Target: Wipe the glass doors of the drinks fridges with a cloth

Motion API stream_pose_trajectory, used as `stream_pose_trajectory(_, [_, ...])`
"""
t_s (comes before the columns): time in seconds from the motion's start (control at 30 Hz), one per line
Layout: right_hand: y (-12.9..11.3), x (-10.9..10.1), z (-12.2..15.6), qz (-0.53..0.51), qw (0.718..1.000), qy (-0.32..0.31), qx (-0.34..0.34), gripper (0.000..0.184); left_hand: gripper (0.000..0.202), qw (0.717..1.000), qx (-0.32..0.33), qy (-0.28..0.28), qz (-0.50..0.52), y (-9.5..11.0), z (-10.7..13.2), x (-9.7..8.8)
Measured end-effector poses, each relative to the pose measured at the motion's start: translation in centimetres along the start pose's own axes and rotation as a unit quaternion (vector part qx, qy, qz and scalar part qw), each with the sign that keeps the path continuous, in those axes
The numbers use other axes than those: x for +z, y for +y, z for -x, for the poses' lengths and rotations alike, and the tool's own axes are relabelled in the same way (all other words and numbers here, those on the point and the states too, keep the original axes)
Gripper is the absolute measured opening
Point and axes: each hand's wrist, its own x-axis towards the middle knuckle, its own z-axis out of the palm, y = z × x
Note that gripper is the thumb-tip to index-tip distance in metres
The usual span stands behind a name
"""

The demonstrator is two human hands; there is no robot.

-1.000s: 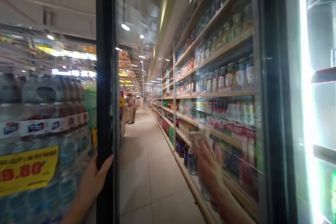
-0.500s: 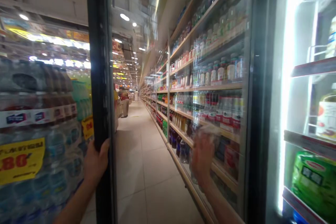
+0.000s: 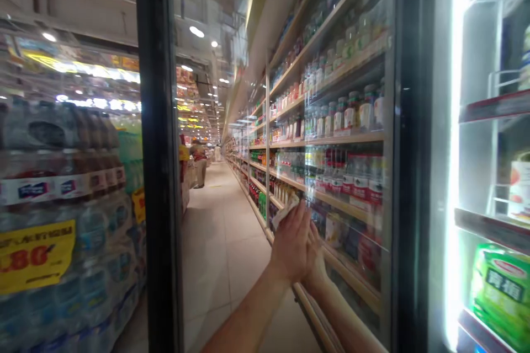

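A glass door with a black frame (image 3: 157, 121) stands open in front of me, and shelves of bottles show through the pane. My left hand (image 3: 291, 240) and my right hand (image 3: 317, 262) are together at the lower middle of the glass. Between them is a crumpled white cloth or paper wipe (image 3: 285, 212), its edge sticking out past the left fingers. My left hand lies over part of the right, hiding some of its fingers. Both hands are closed about the wipe.
Shrink-wrapped bottle packs (image 3: 62, 176) with a yellow price sign (image 3: 37, 256) are stacked on the left. Lit cooler shelves (image 3: 492, 107) with a green pack (image 3: 503, 287) stand at right. A person (image 3: 199, 162) is farther down the aisle.
My left hand has let go of the door's black edge and moved right to join the right hand. The right hand and the wipe have shifted slightly left.
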Motion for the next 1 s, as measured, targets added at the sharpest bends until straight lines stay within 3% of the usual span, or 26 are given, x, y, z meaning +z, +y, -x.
stream_pose_trajectory(0.1, [2.2,-2.1,0.7,0.025,0.996,0.091,-0.002,0.042,0.064,0.998,-0.023,0.034,-0.047,-0.6,-1.0,1.9])
stream_pose_trajectory(0.2, [3.3,-4.1,0.8,0.022,0.987,0.15,0.047,0.032,0.063,0.987,-0.039,0.106,-0.111,-1.7,-1.1,1.9])
stream_pose_trajectory(0.33, [0.7,-4.3,-0.8,-0.157,0.966,0.096,0.184,0.036,0.062,0.969,-0.097,0.177,-0.14,-2.2,-0.4,0.7])
stream_pose_trajectory(0.43, [-1.9,-3.6,-2.6,-0.274,0.929,0.051,0.242,0.036,0.042,0.988,-0.058,0.133,-0.055,-1.9,0.1,-0.9])
stream_pose_trajectory(0.5, [-2.9,-3.4,-3.5,-0.292,0.925,0.056,0.236,0.036,0.036,0.991,-0.078,0.111,0.015,-1.9,0.0,-2.6])
stream_pose_trajectory(0.57, [-3.3,-3.6,-4.0,-0.251,0.942,0.097,0.202,0.038,0.037,0.98,-0.138,0.14,0.027,-2.8,-0.6,-4.7])
stream_pose_trajectory(0.67, [-3.4,-4.3,-4.1,-0.159,0.97,0.147,0.113,0.042,0.034,0.958,-0.192,0.207,-0.057,-5.7,-1.8,-8.1])
stream_pose_trajectory(0.83, [-3.7,-4.4,-4.2,-0.127,0.982,0.134,0.031,0.049,0.052,0.907,-0.255,0.283,-0.18,-11.2,-2.4,-11.9])
stream_pose_trajectory(0.93, [-4.1,-4.3,-4.5,-0.138,0.981,0.132,0.029,0.049,0.044,0.898,-0.292,0.316,-0.089,-10.9,-2.2,-12.1])
stream_pose_trajectory(1.0, [-4.6,-4.3,-4.8,-0.16,0.978,0.133,0.033,0.05,0.037,0.9,-0.331,0.277,0.055,-8.7,-2.2,-11.0])
